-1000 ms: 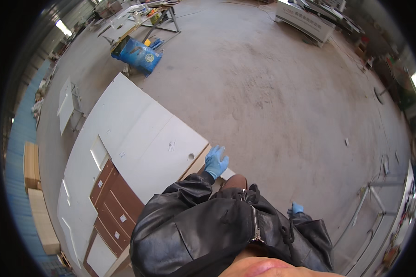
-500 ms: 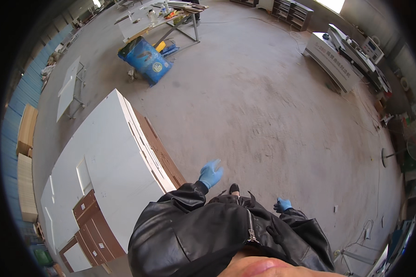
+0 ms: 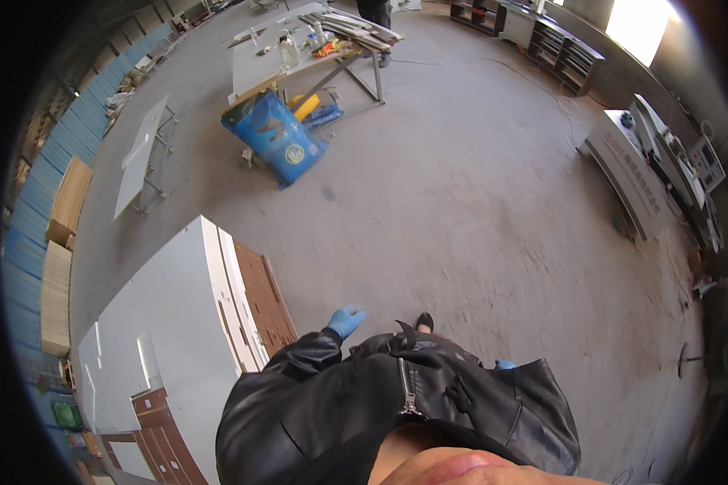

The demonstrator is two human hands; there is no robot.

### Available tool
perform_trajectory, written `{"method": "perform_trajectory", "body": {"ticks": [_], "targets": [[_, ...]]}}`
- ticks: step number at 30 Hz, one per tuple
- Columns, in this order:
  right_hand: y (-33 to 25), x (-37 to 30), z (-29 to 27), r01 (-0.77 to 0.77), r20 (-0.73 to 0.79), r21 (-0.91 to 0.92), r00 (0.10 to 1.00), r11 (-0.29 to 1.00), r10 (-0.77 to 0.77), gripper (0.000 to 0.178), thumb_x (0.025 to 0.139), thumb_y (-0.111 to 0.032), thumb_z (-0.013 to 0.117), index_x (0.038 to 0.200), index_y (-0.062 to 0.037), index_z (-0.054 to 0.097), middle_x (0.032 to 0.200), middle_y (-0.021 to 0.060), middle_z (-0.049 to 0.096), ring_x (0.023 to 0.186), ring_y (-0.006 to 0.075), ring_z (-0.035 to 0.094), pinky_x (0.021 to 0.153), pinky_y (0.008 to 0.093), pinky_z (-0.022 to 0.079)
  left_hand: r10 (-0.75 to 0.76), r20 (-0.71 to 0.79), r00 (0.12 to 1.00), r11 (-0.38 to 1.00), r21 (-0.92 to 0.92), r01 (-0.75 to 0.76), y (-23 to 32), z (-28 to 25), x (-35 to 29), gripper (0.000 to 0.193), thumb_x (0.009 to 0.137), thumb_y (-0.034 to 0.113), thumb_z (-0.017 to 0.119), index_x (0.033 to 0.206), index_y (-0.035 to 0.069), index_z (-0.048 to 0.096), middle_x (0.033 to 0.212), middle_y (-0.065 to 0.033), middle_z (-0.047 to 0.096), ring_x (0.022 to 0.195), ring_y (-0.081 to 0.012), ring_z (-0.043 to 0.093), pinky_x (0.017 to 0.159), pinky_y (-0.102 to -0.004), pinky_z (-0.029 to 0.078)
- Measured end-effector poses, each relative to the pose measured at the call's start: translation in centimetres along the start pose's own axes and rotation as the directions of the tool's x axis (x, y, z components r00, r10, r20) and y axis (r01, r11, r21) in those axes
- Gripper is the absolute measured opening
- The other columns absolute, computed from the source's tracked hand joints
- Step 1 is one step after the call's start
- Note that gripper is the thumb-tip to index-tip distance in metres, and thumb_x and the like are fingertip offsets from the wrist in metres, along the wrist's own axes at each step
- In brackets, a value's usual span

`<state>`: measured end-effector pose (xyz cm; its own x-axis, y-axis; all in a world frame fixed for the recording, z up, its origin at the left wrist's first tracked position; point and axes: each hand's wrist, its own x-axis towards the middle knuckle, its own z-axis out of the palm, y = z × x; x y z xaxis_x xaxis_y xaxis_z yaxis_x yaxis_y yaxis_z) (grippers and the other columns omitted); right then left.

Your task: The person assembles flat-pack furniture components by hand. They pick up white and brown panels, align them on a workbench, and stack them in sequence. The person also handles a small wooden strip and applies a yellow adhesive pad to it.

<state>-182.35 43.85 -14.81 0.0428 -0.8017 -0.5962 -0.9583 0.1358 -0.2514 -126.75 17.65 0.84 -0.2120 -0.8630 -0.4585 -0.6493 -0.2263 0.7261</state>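
Note:
My left hand (image 3: 347, 321), in a blue glove, hangs in front of my body with its fingers loosely extended and nothing in them. It is nearest to a big stack of white and brown boards (image 3: 166, 303) on my left, but apart from it. Of my right hand (image 3: 505, 364) only a bit of blue glove shows beyond the black sleeve; its fingers are hidden. One dark shoe (image 3: 425, 322) is stepping on the grey floor between the hands.
Ahead, a blue sack (image 3: 273, 139) leans by a worktable (image 3: 255, 65) holding bottles and strips. A person (image 3: 374, 12) stands behind it. A white machine (image 3: 631, 162) is at the right, dark shelves (image 3: 570, 61) beyond. A low rack with a white panel (image 3: 141, 158) stands left.
My view has moved forward and tilted up, so more of the worktable and the person behind it show. My left hand swung back toward my body; the right hand slipped mostly behind the sleeve.

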Motion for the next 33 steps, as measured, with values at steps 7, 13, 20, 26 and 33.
{"method": "perform_trajectory", "body": {"ticks": [7, 13, 20, 26, 33], "targets": [[-7.5, 28.9, -28.7, -0.293, 0.104, 0.808, 0.925, 0.511, 0.366, 0.036, 0.092, -0.037, 0.062, 0.094, -0.0017, 0.069, 0.078, 0.0110, 0.069, 0.059, 0.0231, 0.066, 0.052, 0.0378, 0.051, -0.232, -0.036, 0.972, 0.726, 0.658, 0.198, -13.6, -6.8, 6.9, 0.038, 0.093, 0.045, 0.053, 0.097, 0.014, 0.075, 0.101, -0.0206, 0.071, 0.092, -0.0398, 0.070, 0.074, -0.0534, 0.054], [-17.2, 47.1, -45.8, -0.106, -0.083, 0.839, 0.944, 0.533, 0.318, 0.034, 0.092, -0.034, 0.061, 0.077, -0.0046, 0.066, 0.064, 0.0027, 0.059, 0.054, 0.0134, 0.055, 0.049, 0.0315, 0.043, -0.523, 0.144, 0.840, 0.719, 0.603, 0.344, -13.8, -11.8, 17.9, 0.028, 0.093, 0.033, 0.056, 0.093, 0.014, 0.076, 0.095, -0.0172, 0.072, 0.083, -0.0375, 0.070, 0.065, -0.0516, 0.055], [-21.9, 61.0, -50.8, -0.532, 0.425, 0.790, 0.834, 0.305, 0.353, 0.040, 0.095, -0.042, 0.061, 0.098, -0.0021, 0.066, 0.077, 0.0102, 0.069, 0.056, 0.0236, 0.063, 0.048, 0.0375, 0.046, -0.212, 0.215, 0.953, 0.632, 0.774, -0.033, -5.9, -26.6, 46.1, 0.023, 0.092, 0.023, 0.057, 0.089, 0.012, 0.077, 0.087, -0.0140, 0.073, 0.073, -0.0346, 0.070, 0.058, -0.0487, 0.055], [-20.4, 74.6, -57.5, -0.601, 0.539, 0.777, 0.788, 0.185, 0.297, 0.037, 0.098, -0.040, 0.052, 0.104, -0.0044, 0.059, 0.089, 0.0158, 0.070, 0.069, 0.0321, 0.069, 0.057, 0.0458, 0.053, -0.105, -0.406, 0.908, 0.994, -0.014, 0.108, 10.7, -38.5, 69.6, 0.029, 0.093, 0.030, 0.058, 0.095, 0.007, 0.074, 0.092, -0.0199, 0.072, 0.089, -0.0308, 0.071, 0.078, -0.0388, 0.055], [-23.7, 94.4, -77.1, -0.350, 0.251, 0.887, 0.913, 0.302, 0.322, 0.034, 0.097, -0.036, 0.056, 0.108, -0.0040, 0.063, 0.089, 0.0130, 0.070, 0.069, 0.0238, 0.067, 0.057, 0.0364, 0.050, -0.075, -0.437, 0.897, 0.987, -0.158, 0.005, 22.7, -46.4, 86.0, 0.037, 0.091, 0.031, 0.065, 0.115, 0.003, 0.069, 0.104, -0.0176, 0.073, 0.100, -0.0255, 0.071, 0.088, -0.0339, 0.053]]}}
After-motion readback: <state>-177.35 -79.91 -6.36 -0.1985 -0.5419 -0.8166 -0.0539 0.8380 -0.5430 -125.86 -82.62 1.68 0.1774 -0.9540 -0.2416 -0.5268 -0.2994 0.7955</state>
